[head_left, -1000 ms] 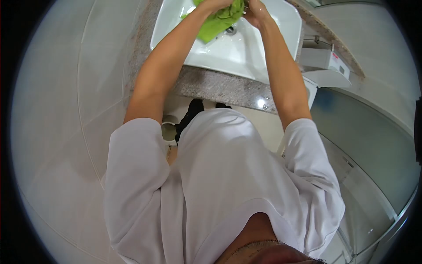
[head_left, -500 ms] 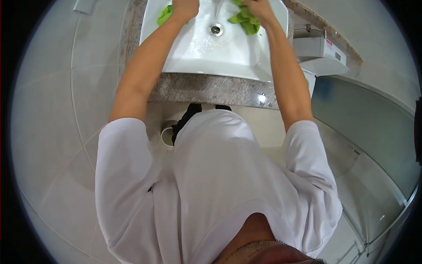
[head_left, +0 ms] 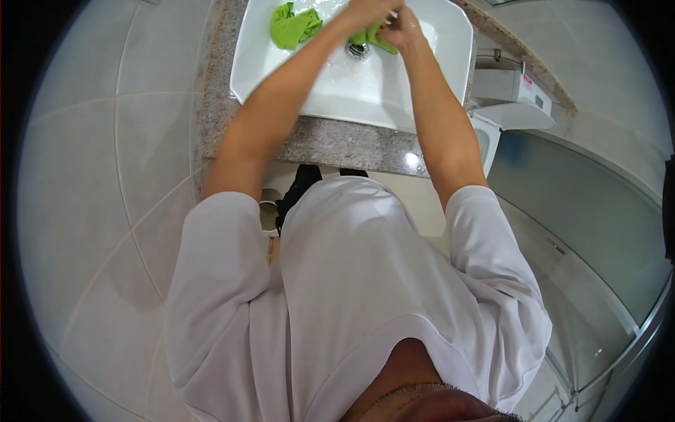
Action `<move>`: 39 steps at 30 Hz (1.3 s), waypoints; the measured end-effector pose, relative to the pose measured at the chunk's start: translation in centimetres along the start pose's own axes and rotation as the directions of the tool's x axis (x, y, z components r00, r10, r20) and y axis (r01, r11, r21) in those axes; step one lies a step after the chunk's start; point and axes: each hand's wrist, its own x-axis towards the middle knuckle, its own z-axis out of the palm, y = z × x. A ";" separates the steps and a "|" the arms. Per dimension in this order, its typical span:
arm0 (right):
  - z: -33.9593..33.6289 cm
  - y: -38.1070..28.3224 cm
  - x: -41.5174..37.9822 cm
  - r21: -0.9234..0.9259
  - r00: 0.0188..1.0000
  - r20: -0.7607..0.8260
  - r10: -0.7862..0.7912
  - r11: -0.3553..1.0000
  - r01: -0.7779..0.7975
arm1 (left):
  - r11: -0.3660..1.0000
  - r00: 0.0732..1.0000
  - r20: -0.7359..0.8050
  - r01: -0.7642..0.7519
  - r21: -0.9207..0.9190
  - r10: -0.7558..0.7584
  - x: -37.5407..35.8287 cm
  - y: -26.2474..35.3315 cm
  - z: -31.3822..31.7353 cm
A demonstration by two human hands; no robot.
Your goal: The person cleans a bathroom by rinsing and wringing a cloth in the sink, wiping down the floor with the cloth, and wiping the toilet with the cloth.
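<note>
Two hands (head_left: 403,29) hold rumpled cloth (head_left: 380,42) over glossy basin (head_left: 358,91).

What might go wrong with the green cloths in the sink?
The cloth at the left hand and right hand hangs right by the drain. If it slips, it might cover the drain, and water could pool in the sink.

The other cloth lies loose near the side of the sink, so a bumping arm might push it toward the drain too.
</note>
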 end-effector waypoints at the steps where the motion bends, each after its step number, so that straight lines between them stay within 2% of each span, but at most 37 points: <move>1: 3.5 2.2 -0.2 -0.079 0.994 0.010 -0.109 0.991 0.109 | 0.921 0.943 -0.053 -0.308 0.240 0.329 -0.2 -1.3 1.9; 2: 6.0 3.1 -0.5 -0.077 0.994 0.013 -0.107 0.991 0.108 | 0.920 0.943 -0.054 -0.307 0.243 0.329 -0.3 -1.1 1.8; 4: 10.7 4.1 -1.9 -0.188 0.979 -0.182 -0.088 0.981 0.053 | 0.832 0.970 -0.057 -0.172 0.528 0.236 -0.8 -0.1 1.9; 5: 12.5 4.4 -2.5 -0.242 0.955 -0.283 -0.087 0.970 0.017 | 0.835 0.970 -0.053 -0.174 0.522 0.236 -0.3 -0.5 1.2; 7: 14.4 4.8 -3.2 -0.332 0.878 -0.471 -0.086 0.939 -0.086 | 0.825 0.998 -0.060 0.020 0.565 0.017 0.7 -3.1 -1.6; 8: 11.3 5.1 -1.8 -0.391 0.834 -0.511 -0.211 0.920 -0.006 | 0.799 0.994 -0.067 0.112 0.590 -0.091 1.1 -3.3 -2.5; 9: 9.1 4.6 -1.0 -0.385 0.832 -0.511 -0.217 0.923 0.004 | 0.797 0.995 -0.056 0.104 0.595 -0.088 0.7 -1.5 -1.7; 11: 5.1 2.4 -0.9 -0.416 0.922 -0.321 -0.218 0.907 0.070 | 0.933 0.991 0.000 -0.123 0.339 0.130 -1.6 3.6 0.6; 12: 4.2 1.7 -1.5 -0.427 0.950 -0.226 -0.217 0.898 0.104 | 0.973 0.999 -0.007 -0.029 0.228 0.031 -1.7 2.9 0.0; 13: 5.5 1.4 -3.0 -0.424 0.947 -0.240 -0.212 0.901 0.094 | 0.975 1.000 -0.004 -0.018 0.220 0.019 -1.5 1.1 -1.0; 14: 9.0 0.2 -4.1 -0.592 0.912 -0.383 -0.145 0.796 -0.123 | 0.977 0.997 -0.040 0.075 0.198 -0.068 -0.3 -1.4 -2.6; 15: 12.9 -1.2 -4.9 -0.695 0.846 -0.521 -0.116 0.633 -0.341 | 0.971 0.986 -0.075 0.160 0.177 -0.149 0.4 -2.7 -3.9; 16: 15.5 -2.3 -5.8 -0.807 0.883 -0.436 -0.172 0.509 -0.300 | 0.970 0.985 -0.076 0.166 0.178 -0.154 0.4 -2.5 -4.9; 17: 17.0 -3.2 -6.7 -0.894 0.914 -0.343 -0.216 0.374 -0.247 | 0.983 0.983 -0.011 0.185 0.017 -0.185 0.3 -1.5 -5.9; 18: 16.2 -4.6 -7.0 -0.892 0.948 -0.258 -0.186 0.422 -0.160 | 0.968 0.977 0.065 0.209 -0.143 -0.201 0.0 -0.9 -6.4; 19: 16.3 -5.7 -7.3 -0.887 0.964 -0.199 -0.175 0.451 -0.102 | 0.967 0.976 0.078 0.210 -0.141 -0.201 -0.5 -1.0 -6.8; 21: 16.8 -6.0 -7.9 -0.785 0.881 -0.307 -0.359 0.618 -0.022 | 0.974 0.893 0.402 0.139 0.181 -0.202 -1.5 -0.9 -7.2; 22: 16.6 -5.7 -7.9 -0.785 0.881 -0.306 -0.362 0.619 -0.019 | 0.974 0.892 0.404 0.136 0.183 -0.200 -2.1 1.0 -7.0; 23: 16.0 -5.1 -7.9 -0.641 0.816 -0.455 -0.357 0.767 -0.023 | 0.968 0.939 0.271 0.241 -0.067 -0.214 -2.6 3.0 -6.4; 24: 14.9 -4.3 -7.8 -0.470 0.740 -0.594 -0.315 0.882 -0.002 | 0.899 0.955 0.139 0.293 -0.326 -0.260 -3.1 5.4 -5.5; 25: 11.7 -3.2 -6.6 -0.465 0.712 -0.647 -0.274 0.881 -0.083 | 0.769 0.941 0.024 0.291 -0.570 -0.338 -3.1 6.7 -4.4; 26: 8.8 -2.4 -5.3 -0.220 0.731 -0.682 -0.005 0.955 -0.199 | 0.899 0.972 -0.007 0.213 -0.382 -0.233 -3.3 5.9 -2.7; 27: 3.2 -1.1 -3.6 -0.212 0.826 -0.562 0.047 0.957 -0.199 | 0.978 0.993 -0.014 0.117 -0.174 -0.121 -3.8 4.8 -0.7; 28: 1.0 0.1 -3.0 -0.210 0.825 -0.563 0.045 0.958 -0.196 | 0.992 0.993 0.023 -0.120 0.038 0.119 -3.9 4.4 1.2; 29: -1.0 1.6 -1.9 -0.154 0.911 -0.411 0.021 0.984 -0.092 | 0.992 0.992 0.025 -0.121 0.039 0.120 -4.0 3.9 2.5; 30: -1.0 3.1 -1.0 -0.079 0.969 -0.247 -0.023 0.997 0.003 | 0.931 0.953 -0.105 -0.247 0.269 0.283 -3.8 2.5 3.7; 31: -1.3 4.5 -0.3 0.014 0.993 -0.082 -0.085 0.996 0.087 | 0.808 0.869 -0.186 -0.320 0.495 0.458 -3.7 2.4 4.0; 32: -1.6 5.2 -0.2 0.120 0.984 0.074 -0.164 0.981 0.155 | 0.836 0.972 -0.069 -0.155 0.525 0.224 -2.9 1.9 2.8; 33: -0.9 5.1 -0.6 0.121 0.983 0.074 -0.170 0.980 0.161 | 0.836 0.972 -0.063 -0.161 0.525 0.227 -2.5 1.5 1.6; 34: 0.1 5.0 -1.1 -0.019 0.998 -0.066 0.003 1.000 -0.005 | 0.943 0.981 -0.192 0.088 0.320 -0.027 -2.0 0.6 0.4; 35: 1.3 5.0 -1.7 -0.130 0.960 -0.226 0.162 0.972 -0.195 | 0.941 0.917 -0.260 0.330 0.075 -0.301 -1.7 -0.3 -0.9; 36: -2.8 5.3 -0.2 -0.053 0.961 0.091 0.262 0.965 -0.258 | 0.918 0.933 -0.172 0.347 0.194 -0.316 -1.8 -2.5 -1.6; 37: 1.4 4.2 -1.6 -0.035 0.971 -0.172 0.167 0.984 -0.176 | 0.918 0.934 -0.171 0.344 0.196 -0.313 -2.5 -1.5 -0.9; 38: 5.9 3.0 -3.0 -0.067 0.894 -0.444 0.049 0.994 -0.088 | 0.963 0.997 -0.031 0.082 0.255 -0.076 -3.6 0.8 0.0; 39: 10.9 1.8 -4.4 -0.134 0.751 -0.657 -0.063 0.990 -0.034 | 0.942 0.979 0.121 -0.191 0.276 0.163 -4.0 2.0 0.5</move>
